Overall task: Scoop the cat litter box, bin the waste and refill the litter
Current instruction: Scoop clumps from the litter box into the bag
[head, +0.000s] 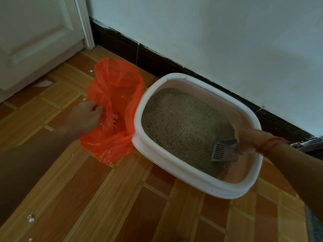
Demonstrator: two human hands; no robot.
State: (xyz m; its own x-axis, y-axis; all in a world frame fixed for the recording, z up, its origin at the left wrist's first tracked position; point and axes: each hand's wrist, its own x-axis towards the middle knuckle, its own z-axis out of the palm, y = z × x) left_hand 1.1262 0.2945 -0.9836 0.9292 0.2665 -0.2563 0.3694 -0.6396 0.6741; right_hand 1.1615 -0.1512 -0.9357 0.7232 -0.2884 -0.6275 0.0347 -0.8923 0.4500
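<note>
Pinched the rim of the gaping orange bag (115, 88) with the left hand (85, 116), pale scraps (116, 117) inside. Clamped the right hand (248, 138) on the grey scoop (225, 151), blade down in the brown litter (183, 123) filling the white litter box (192, 177). Noted bag touching box on the wooden floor (122, 206) beside the dark skirting board (157, 62), with white crumbs (31, 218) scattered nearby.

White litter box (151, 151) holding brown litter (183, 123), grey slotted scoop (221, 151) dipped in one corner, open orange bag (118, 81) right against it.
</note>
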